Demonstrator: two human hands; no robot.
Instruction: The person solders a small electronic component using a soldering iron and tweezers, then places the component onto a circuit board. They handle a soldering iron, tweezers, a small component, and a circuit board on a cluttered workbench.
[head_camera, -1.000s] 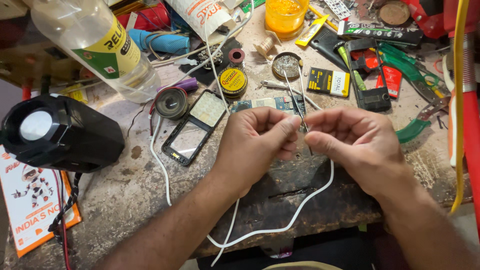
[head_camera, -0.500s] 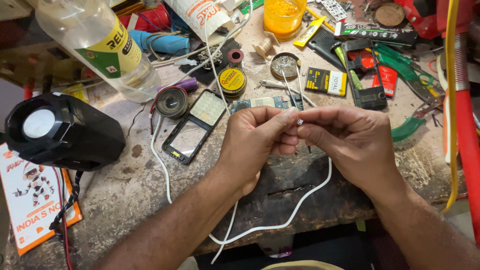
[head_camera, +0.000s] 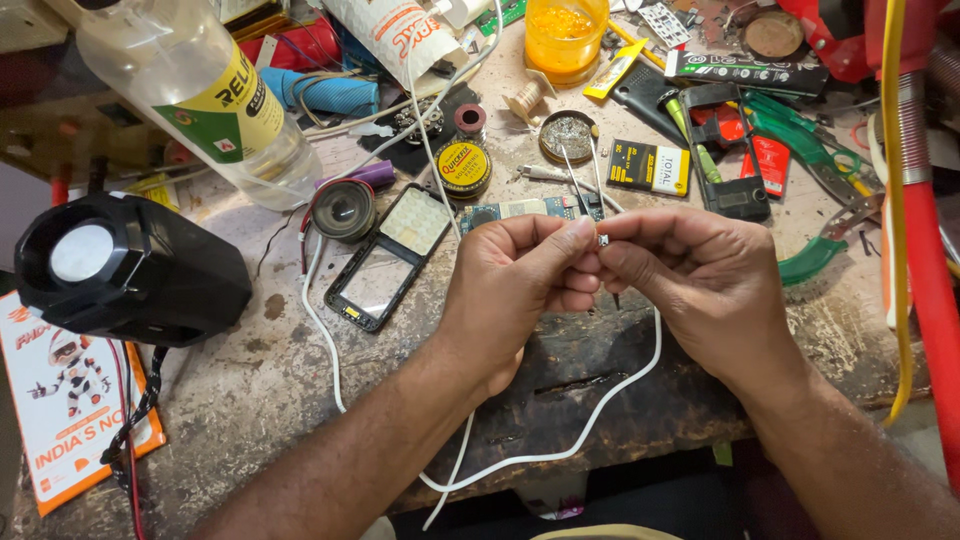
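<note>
- The left hand (head_camera: 515, 290) and right hand (head_camera: 705, 285) meet at the centre of the frame, fingers of both clenched on a tiny metal connector tip (head_camera: 603, 240) pinched between them, above the surface (head_camera: 250, 400).
- The white cable (head_camera: 610, 400) loops down from under the hands to the lower middle of the frame; which hand grips its end is hidden.
- To do this well, I judge the left hand should hold steady while the right makes only small twists; the part is too small for force.
- Keep the cable's slack loose, so its weight does not tug the tip out of the pinch.
- Just above and left of the hands lie an opened phone frame (head_camera: 385, 262) and a small circuit board (head_camera: 520, 210); working low over the surface means a dropped piece could vanish in the clutter, so keep the grip firm.
- The black lamp (head_camera: 125, 270) at left stands well apart.
</note>
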